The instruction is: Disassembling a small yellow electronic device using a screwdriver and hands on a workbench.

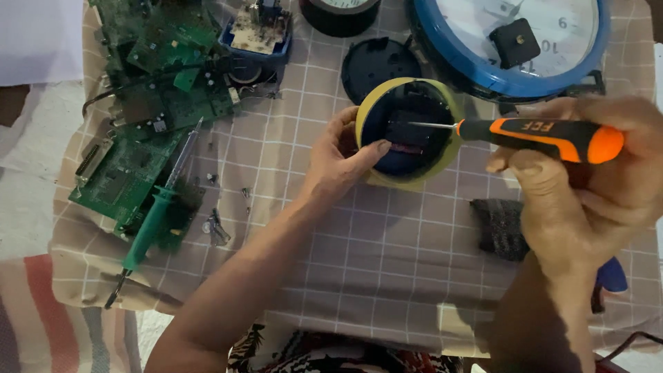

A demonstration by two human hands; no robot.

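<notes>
My left hand grips a small round clock with a yellow rim, tilted so its dark open back faces me; my thumb rests on its inner edge. My right hand holds an orange-and-black screwdriver. Its thin metal tip reaches into the clock's back, near the black mechanism. Both hands hover over a beige checked cloth.
Several green circuit boards lie at the left, with a green-handled soldering iron and loose screws beside them. A large blue-rimmed clock face sits at the top right, a black round cover beside it, a dark cloth piece below.
</notes>
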